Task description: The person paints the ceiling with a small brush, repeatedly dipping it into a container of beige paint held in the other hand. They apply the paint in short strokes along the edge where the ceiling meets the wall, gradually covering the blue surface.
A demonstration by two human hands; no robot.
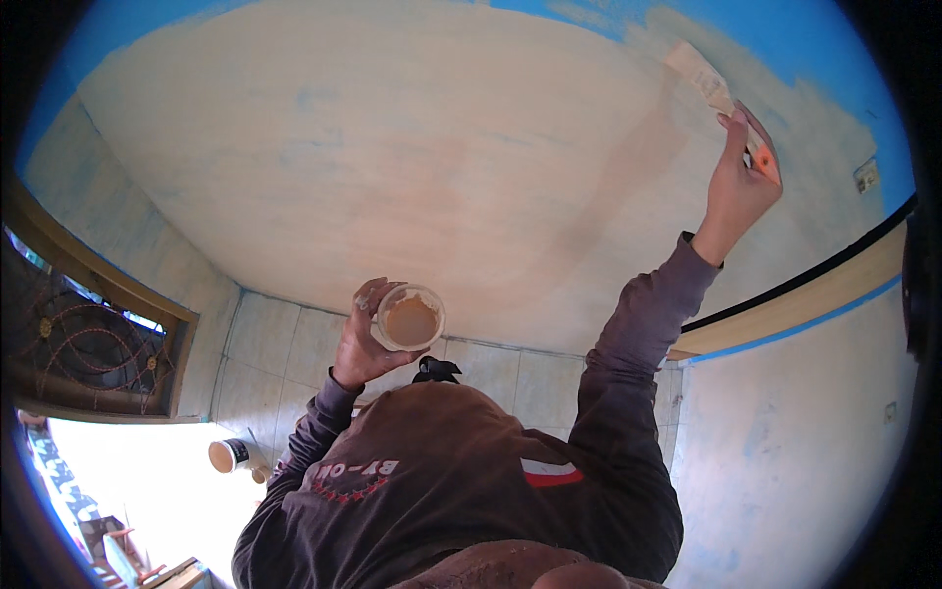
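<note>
My right hand [743, 182] is raised at the upper right, fingers closed round the handle of a paintbrush [702, 77]. Its bristles, coated in cream paint, lie against or very near the wall [471, 167], close to the blue upper band. Lower, in front of my chest, my left hand [365, 339] grips a round tub [439, 339] of beige paint from its side. Pale paint smears mark the tub's rim and my fingers. The wall is mostly cream, with faint bluish patches and a damper-looking streak below the brush.
A switch plate [866, 176] sits on the wall right of my hand. At left is a window [88, 334] with a metal grille. A paint bucket [229, 455] lies or stands on the bright floor at lower left. Grey tiles [265, 339] line the wall's base.
</note>
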